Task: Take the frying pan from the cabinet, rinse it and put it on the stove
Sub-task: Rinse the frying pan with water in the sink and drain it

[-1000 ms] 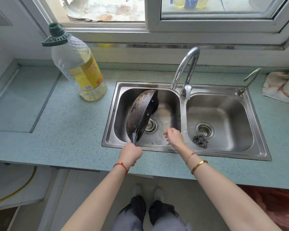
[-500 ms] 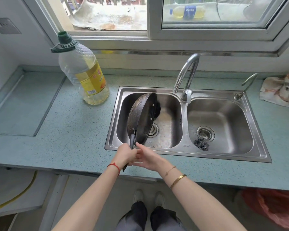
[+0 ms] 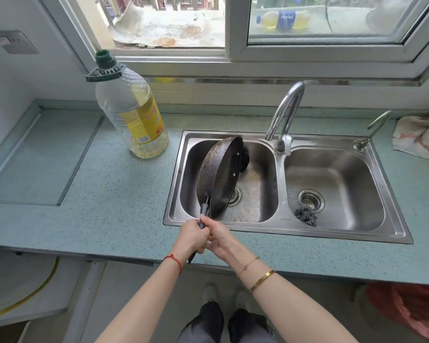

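The pan [image 3: 218,177] is gripped by its dark handle [image 3: 204,214], around which the left hand [image 3: 192,237] is clenched at the sink's near rim, with the handle's end seen poking out below the fist. The right hand [image 3: 219,235] is pressed against the left from the other side, its fingers [image 3: 206,220] curled onto the handle just above the left thumb, so the handle is grasped by both. The pan is held directly ahead of the hands, over the left basin [image 3: 255,179] of the sink [image 3: 280,233], tipped up on edge. Its long axis runs from the handle at the near edge up and away toward the basin's back wall, leaning slightly right; the scorched underside is turned left, the hollow toward the faucet [image 3: 284,115]. Whether the far rim touches the basin cannot be told. An oil bottle [image 3: 131,112] is stood on the counter [image 3: 104,191] left of the sink, and a scourer [image 3: 305,216] is lying in the right basin by its drain.
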